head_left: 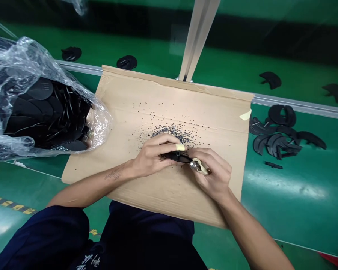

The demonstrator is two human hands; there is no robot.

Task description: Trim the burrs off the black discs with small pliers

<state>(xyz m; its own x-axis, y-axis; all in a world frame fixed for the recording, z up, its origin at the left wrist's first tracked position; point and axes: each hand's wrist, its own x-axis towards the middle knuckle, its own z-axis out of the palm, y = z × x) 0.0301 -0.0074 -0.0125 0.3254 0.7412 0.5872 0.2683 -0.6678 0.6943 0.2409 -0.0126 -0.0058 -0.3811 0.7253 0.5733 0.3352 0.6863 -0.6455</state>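
A cardboard sheet covered part of my green worktable, sprinkled with tiny black bits; a clear plastic bag of rounded black pieces lay at its left. The black plastic part sat between my hands, pinched in my left hand, while my right hand gripped a metal-ended tool at its right end.

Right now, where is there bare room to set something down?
The green tabletop has room right of the cardboard, nearer than the curved black pieces. The cardboard is nearly bare between the black specks and the yellow tape. Crowded: around the left hand and right hand, the specks just beyond, and the clear bag at left.
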